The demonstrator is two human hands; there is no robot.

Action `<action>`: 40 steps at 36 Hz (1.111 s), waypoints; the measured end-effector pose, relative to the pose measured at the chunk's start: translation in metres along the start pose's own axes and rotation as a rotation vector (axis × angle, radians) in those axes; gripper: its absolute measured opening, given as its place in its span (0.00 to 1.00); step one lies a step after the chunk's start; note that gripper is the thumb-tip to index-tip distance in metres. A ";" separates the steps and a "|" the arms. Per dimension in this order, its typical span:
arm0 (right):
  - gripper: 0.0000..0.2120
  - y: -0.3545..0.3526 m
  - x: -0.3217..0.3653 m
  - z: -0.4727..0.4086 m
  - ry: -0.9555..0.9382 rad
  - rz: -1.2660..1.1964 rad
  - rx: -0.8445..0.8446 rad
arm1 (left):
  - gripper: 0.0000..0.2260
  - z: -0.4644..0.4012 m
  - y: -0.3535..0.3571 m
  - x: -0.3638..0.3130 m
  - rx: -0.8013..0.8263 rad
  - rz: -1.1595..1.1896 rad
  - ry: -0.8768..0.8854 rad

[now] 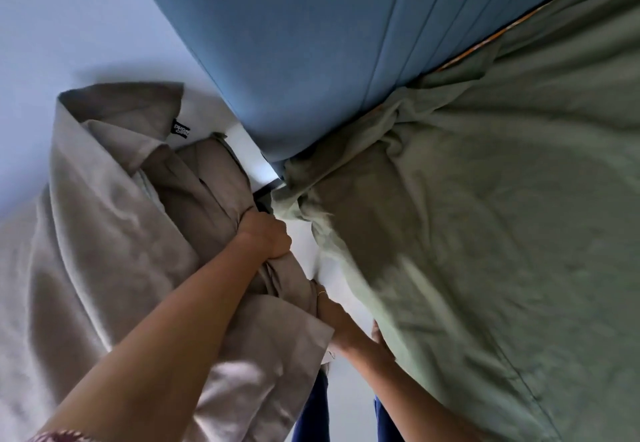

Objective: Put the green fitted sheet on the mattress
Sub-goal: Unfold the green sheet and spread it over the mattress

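I read this as the corner-fitting step — the green fitted sheet point(485, 233) already lies spread over most of the mattress point(325, 268), filling the frame from 12 round to 5 o'clock, but the near corner is still bare: a white wedge of mattress shows just right of centre, w/ the sheet's bunched edge puckered at about 1 o'clock from it. My left hand point(265, 237), near centre, is fisted round a gathered fold of a beige cloth point(104, 233) that hangs over the whole 7–10 o'clock side; looks like a separate cover or garment w/ a black label, not the task's sheet. My right hand point(346, 323), at roughly 5 o'clock from the left one, has its fingers tucked under the sheet's hem against the mattress side, thumb on top — I'd call it a grip on the hem, though the fingertips are hidden. Next move, as I judge it: get the beige cloth clear of the corner, then draw the bunched elastic edge down and round the bare corner. Room is tight — the blue padded headboard point(294, 43) sits hard against the mattress from 11 to 1 o'clock, leaving only a dark slot at the corner, so the pull should go toward me and downward. The wall point(52, 25) at 10 o'clock and the gap by my legs at 6 give more freedom.
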State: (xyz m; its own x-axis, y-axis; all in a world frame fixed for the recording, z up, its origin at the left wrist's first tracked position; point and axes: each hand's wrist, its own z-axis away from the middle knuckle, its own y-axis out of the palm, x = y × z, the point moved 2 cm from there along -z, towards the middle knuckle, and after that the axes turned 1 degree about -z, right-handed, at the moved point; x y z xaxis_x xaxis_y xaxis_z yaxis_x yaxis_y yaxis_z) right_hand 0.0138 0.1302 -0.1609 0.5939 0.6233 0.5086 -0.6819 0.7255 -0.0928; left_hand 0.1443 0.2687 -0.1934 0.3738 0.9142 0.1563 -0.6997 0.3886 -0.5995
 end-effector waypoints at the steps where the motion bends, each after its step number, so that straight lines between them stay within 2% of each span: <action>1: 0.40 0.000 0.000 0.001 0.012 -0.030 -0.019 | 0.19 0.000 -0.001 -0.002 -0.020 0.004 -0.001; 5: 0.32 -0.005 -0.006 0.001 0.053 0.074 -0.044 | 0.18 -0.001 -0.006 -0.007 -0.073 0.026 0.006; 11: 0.28 -0.013 -0.007 -0.004 -0.016 0.194 -0.062 | 0.18 -0.004 -0.009 -0.007 -0.084 0.094 0.000; 14: 0.30 -0.027 -0.007 -0.003 -0.118 0.276 -0.327 | 0.18 -0.008 -0.014 -0.008 -0.108 0.232 -0.016; 17: 0.30 -0.042 -0.010 -0.005 -0.163 0.476 -0.644 | 0.17 -0.015 -0.020 -0.010 -0.147 0.444 -0.040; 20: 0.24 -0.062 -0.009 -0.012 -0.148 0.637 -0.830 | 0.21 -0.027 -0.028 -0.013 -0.200 0.595 -0.084; 25: 0.27 -0.079 -0.012 -0.029 0.043 0.758 -0.653 | 0.28 -0.050 -0.034 -0.021 -0.204 0.802 -0.174; 30: 0.18 -0.079 -0.020 -0.043 0.076 0.819 -0.596 | 0.33 -0.074 -0.027 -0.029 -0.211 0.943 -0.271; 34: 0.14 -0.078 -0.023 -0.047 0.031 0.863 -0.573 | 0.30 -0.080 -0.027 -0.036 -0.222 1.058 -0.334; 38: 0.17 -0.078 -0.023 -0.048 -0.036 0.857 -0.517 | 0.25 -0.088 -0.022 -0.037 -0.197 1.106 -0.335; 40: 0.17 -0.079 -0.022 -0.048 -0.041 0.817 -0.497 | 0.19 -0.087 -0.025 -0.035 -0.247 1.126 -0.305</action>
State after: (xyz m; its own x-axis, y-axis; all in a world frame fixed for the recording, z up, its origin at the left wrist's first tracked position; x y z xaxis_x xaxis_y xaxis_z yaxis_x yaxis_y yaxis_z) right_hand 0.0751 0.0729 -0.2059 -0.0070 0.9879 0.1549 -0.6146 0.1179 -0.7800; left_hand 0.2019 0.2173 -0.2517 -0.5587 0.7298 -0.3940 -0.3932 -0.6513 -0.6490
